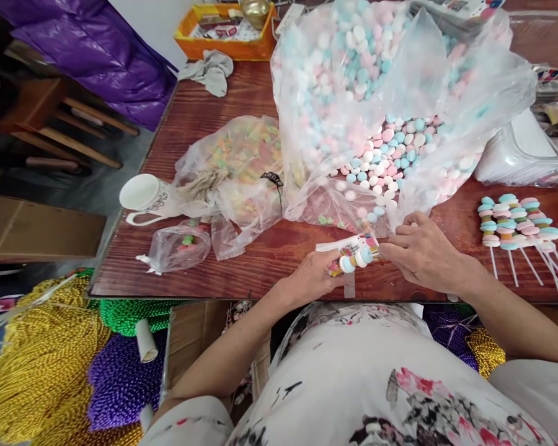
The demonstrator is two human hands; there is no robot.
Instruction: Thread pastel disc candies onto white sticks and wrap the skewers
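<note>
From the view at the person's head, I see both hands working close together near the front edge of the dark red wooden surface (pixel 242 272). The left grip (pixel 314 277) is closed round a short row of candies (pixel 356 259), pale blue and white ends showing, with a brightly printed piece (pixel 368 239) right behind it. The right grip (pixel 421 251) is bunched at the row's right end, fingers curled together; I cannot tell whether it pinches anything. Just beyond lies a big clear bag (pixel 307 118), its mouth spread, pink, white and blue round sweets (pixel 390 161) showing inside. To the right, a cluster of candy sticks (pixel 518 226) rests on the surface, white sticks pointing toward the person, below a stack of clear trays (pixel 516 158). Leftward sit another bag (pixel 242 158) of colourful pieces, a smaller knotted bag (pixel 179 249) and a white mug (pixel 139 192). Gold bead strings (pixel 41 353) are heaped below the left end.
</note>
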